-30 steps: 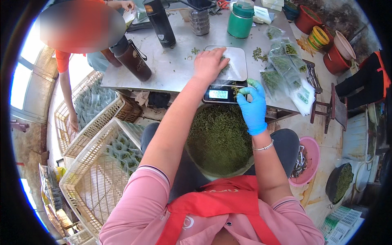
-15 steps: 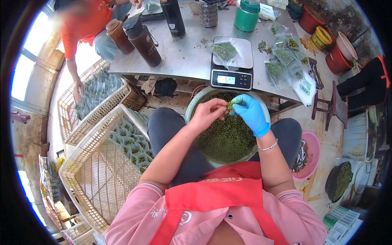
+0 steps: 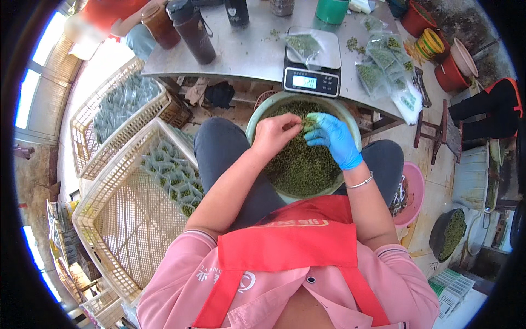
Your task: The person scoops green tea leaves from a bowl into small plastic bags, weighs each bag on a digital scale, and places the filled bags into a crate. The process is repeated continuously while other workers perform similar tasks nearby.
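Between my knees sits a round pale-green tub (image 3: 257,118) full of small green peppercorns (image 3: 307,170). Over its far part, my bare left hand (image 3: 276,133) is closed in a pinch at a bit of green peppercorns. My right hand (image 3: 333,141), in a blue glove, meets it there, its bent fingers closed on a small green peppercorn sprig (image 3: 310,122). The glove's fingertips are smeared green. Just beyond the tub, a digital scale (image 3: 311,82) on the table edge bears a clear bag of peppercorns (image 3: 302,48).
Filled bags (image 3: 383,66) lie right of the scale on the metal table (image 3: 246,66), with bottles (image 3: 192,35) at left. Plastic crates (image 3: 104,219) holding small bags stand left. A pink basin (image 3: 413,192) sits right. Another person in red (image 3: 104,19) is at upper left.
My view has tilted slightly. The scale's reading differs. My hands stay together over the tub, the right fingers more spread. The other person's hand has left the crate.
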Motion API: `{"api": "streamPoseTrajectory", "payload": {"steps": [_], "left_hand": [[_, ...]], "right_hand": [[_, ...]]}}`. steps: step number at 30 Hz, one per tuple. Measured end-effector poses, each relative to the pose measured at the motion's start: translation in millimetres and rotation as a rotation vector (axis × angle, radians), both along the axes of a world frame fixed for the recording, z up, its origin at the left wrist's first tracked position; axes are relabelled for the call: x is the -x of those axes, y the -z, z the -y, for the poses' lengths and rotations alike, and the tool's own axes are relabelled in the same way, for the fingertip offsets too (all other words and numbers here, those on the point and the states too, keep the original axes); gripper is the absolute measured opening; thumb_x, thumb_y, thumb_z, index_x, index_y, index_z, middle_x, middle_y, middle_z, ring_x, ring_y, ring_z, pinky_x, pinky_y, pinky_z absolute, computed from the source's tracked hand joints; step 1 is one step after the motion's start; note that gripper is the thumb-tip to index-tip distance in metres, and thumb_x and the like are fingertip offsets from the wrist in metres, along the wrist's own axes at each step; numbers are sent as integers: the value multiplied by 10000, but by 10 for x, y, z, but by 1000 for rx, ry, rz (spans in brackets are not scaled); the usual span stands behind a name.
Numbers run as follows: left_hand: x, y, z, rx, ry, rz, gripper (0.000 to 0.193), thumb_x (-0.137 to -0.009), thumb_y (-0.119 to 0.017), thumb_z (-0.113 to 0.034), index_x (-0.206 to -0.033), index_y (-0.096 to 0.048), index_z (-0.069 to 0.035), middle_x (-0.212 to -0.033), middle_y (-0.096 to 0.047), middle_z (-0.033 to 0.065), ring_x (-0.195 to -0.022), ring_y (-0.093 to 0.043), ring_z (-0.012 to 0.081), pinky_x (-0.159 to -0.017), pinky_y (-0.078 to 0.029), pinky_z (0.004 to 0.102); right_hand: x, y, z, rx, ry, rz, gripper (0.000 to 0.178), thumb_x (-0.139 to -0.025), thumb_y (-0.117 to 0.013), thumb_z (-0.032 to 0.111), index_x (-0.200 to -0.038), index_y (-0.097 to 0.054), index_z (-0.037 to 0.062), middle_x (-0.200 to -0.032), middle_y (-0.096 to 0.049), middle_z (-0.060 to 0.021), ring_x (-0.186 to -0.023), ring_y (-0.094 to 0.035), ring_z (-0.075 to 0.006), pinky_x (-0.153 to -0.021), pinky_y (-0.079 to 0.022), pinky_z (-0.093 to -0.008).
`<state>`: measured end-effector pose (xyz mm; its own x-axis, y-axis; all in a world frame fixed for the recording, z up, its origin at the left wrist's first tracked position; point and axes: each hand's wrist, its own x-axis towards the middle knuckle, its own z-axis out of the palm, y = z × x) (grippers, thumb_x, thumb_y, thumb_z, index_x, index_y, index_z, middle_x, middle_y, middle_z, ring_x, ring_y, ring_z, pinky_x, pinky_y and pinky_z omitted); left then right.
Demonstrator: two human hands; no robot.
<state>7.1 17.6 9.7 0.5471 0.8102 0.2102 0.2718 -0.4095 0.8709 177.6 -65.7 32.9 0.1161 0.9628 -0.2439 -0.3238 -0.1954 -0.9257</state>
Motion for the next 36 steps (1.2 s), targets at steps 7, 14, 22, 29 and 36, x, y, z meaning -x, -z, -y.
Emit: {"api": "streamPoseTrajectory", "payload": {"steps": [7,14,22,29,36], "left_hand": [[13,-36,73,-63,-26,-76,166,-779,-691,-189,-924,-680,-108,-783,-686,61,-687,-664,181,-622,-514,305],[-1,-37,39,41,1,-147,169,-778,-685,-198,-924,-695,-114,-771,-689,66,-696,-675,163,-649,-516,288],[-108,226,0,417,-109,-75,161,-662,-700,-202,-761,-654,-84,-664,-651,36,-604,-632,144,-611,-491,263],[-33,180,-221,553,-45,271,98,-798,-648,-92,-825,-609,-7,-692,-628,40,-560,-577,83,-499,-466,226],[3,69,30,409,337,-260,251,-891,-609,-262,-1010,-664,-48,-919,-689,64,-694,-667,152,-646,-517,284]], "right_hand": [[78,112,2,62,44,137,215,-889,-590,109,-1084,-600,19,-880,-646,-63,-712,-632,-136,-635,-541,-259],[48,238,-30,74,73,273,95,-862,-582,36,-945,-619,7,-755,-640,-54,-600,-606,-114,-532,-497,-243],[66,217,57,114,-65,221,108,-853,-578,42,-944,-612,-4,-752,-640,-71,-586,-602,-129,-523,-495,-259],[-65,66,-185,10,277,-73,152,-868,-579,73,-994,-607,-7,-883,-649,-90,-727,-647,-171,-659,-557,-289],[-216,0,-783,-88,334,-268,304,-876,-554,84,-1153,-533,-41,-1032,-636,-140,-847,-656,-243,-747,-551,-321]]}}
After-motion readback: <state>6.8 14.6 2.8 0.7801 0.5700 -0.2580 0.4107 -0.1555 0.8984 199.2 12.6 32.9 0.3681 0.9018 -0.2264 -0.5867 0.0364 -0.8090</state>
